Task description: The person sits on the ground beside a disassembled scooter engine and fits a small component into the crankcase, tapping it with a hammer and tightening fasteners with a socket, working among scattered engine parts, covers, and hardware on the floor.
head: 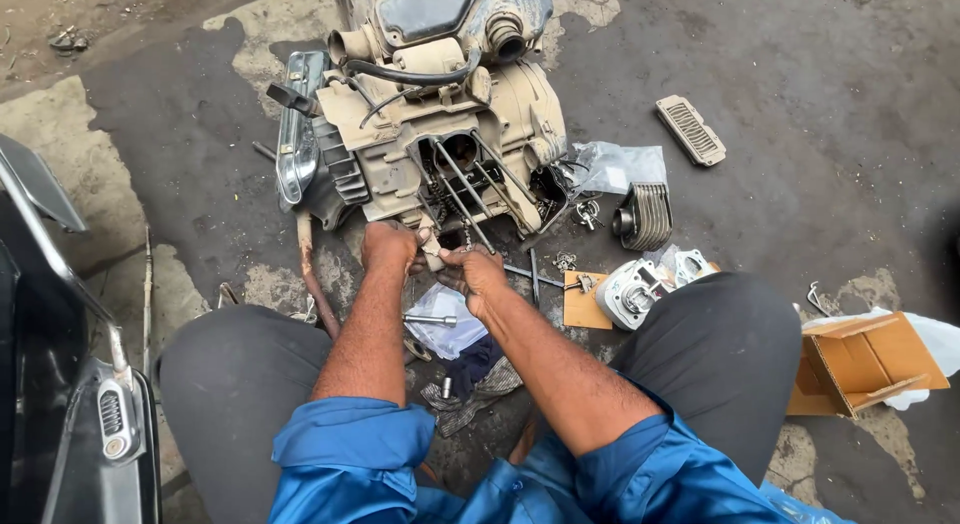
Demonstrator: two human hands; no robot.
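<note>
Grimy engine (440,134), both hands (432,261) gripping small pale part (431,248)

- An open brown cardboard box (862,362) lies on its side on the floor at about four o'clock in the view, its flaps spread and its hollow facing left.
- A white plastic wrapper (935,336) lies under and behind that box, showing at its right edge.
- A crumpled clear plastic bag (615,166) lies at about one o'clock from the middle, just beside the engine block.
- A flat orange-brown cardboard piece (584,306) lies near the middle, at about three o'clock from the hands.
- A small clear plastic pouch (440,324) lies just below the hands, at six o'clock, with a metal bolt on it.
</note>
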